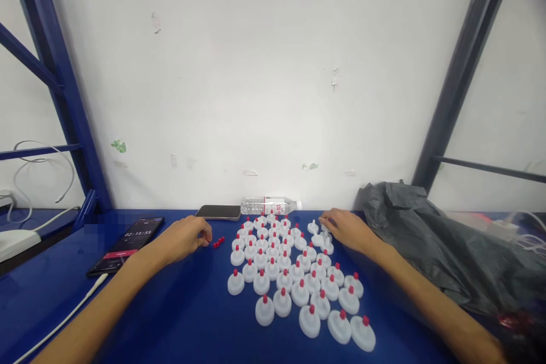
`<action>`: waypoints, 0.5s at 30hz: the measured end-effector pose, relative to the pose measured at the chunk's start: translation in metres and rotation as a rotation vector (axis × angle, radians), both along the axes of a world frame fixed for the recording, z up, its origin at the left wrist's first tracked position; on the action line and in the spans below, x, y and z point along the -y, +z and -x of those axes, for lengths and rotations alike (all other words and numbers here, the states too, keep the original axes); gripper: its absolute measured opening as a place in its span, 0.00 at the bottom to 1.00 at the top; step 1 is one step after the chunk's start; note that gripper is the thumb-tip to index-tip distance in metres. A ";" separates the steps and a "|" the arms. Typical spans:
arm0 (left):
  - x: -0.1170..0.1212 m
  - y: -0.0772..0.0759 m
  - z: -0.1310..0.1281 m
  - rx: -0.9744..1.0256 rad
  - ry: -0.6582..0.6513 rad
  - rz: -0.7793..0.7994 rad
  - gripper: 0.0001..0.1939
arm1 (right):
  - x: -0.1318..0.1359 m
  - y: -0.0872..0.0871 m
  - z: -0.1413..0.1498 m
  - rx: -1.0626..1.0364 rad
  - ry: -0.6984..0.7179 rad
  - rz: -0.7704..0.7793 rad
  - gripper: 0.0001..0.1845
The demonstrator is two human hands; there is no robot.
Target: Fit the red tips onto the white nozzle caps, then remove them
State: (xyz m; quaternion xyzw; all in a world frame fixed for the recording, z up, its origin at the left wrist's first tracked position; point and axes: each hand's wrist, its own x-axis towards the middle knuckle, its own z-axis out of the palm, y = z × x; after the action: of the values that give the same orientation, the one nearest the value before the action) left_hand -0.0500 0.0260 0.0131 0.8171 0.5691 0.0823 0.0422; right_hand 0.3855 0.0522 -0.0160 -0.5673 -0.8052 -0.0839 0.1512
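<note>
My left hand [194,237] is closed in a pinch, with a speck of red at its fingertips that looks like a small red tip cap. Beside it on the blue table lie several loose red tip caps [218,242]. Across the table, the fingertips of my right hand [344,228] close on a white nozzle lid [324,228], partly hidden by the fingers. Nearby are a few white lids with bare nozzles [318,240]. Between my hands stand many white nozzle lids with red tips [261,282], spread in loose rows.
A running timer shows on a phone [125,245] with a white cable [63,318] at left. Against the wall lie a dark phone [218,212] and a clear bottle [269,206] on its side. A grey plastic bag [422,239] covers the right side, beside blue frame posts [63,79].
</note>
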 end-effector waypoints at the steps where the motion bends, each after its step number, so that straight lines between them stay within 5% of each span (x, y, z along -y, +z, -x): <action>1: 0.000 0.000 0.000 -0.001 0.002 -0.002 0.10 | 0.000 0.000 0.000 0.000 -0.012 -0.002 0.19; 15: 0.003 -0.004 -0.007 -0.022 0.013 0.005 0.09 | 0.000 -0.001 0.000 0.032 -0.047 -0.045 0.23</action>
State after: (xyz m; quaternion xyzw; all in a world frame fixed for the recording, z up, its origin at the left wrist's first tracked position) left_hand -0.0430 0.0232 0.0087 0.8140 0.5752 0.0719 0.0376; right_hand 0.3852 0.0522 -0.0166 -0.5812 -0.7918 -0.1145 0.1488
